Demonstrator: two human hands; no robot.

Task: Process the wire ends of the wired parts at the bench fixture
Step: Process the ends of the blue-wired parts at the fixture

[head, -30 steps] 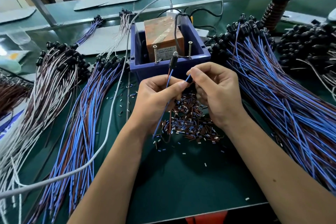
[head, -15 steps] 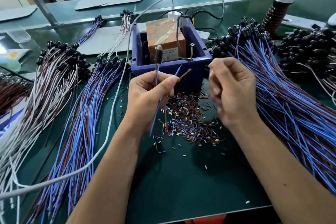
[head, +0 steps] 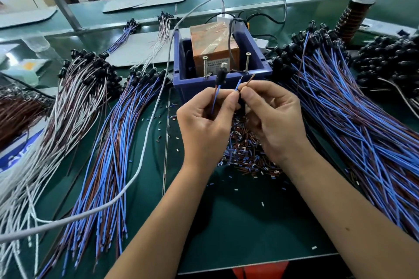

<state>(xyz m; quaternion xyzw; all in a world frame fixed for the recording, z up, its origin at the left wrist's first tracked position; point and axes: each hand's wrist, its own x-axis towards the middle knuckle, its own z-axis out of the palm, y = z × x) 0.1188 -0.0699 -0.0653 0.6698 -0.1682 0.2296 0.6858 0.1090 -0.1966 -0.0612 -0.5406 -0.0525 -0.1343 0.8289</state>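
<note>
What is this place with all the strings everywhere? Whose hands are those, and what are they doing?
Those are a person's two hands, seen from a camera worn on their head, so you look down just as they do. The strings are thin wires lying in big bundles on a green table: blue and brown ones on the left, more on the right. The left hand holds one small black part by its wires. The right hand pinches the ends of those wires, near a blue box with a brown block inside. The little bits under the hands look like snipped pieces of wire cover.
</note>
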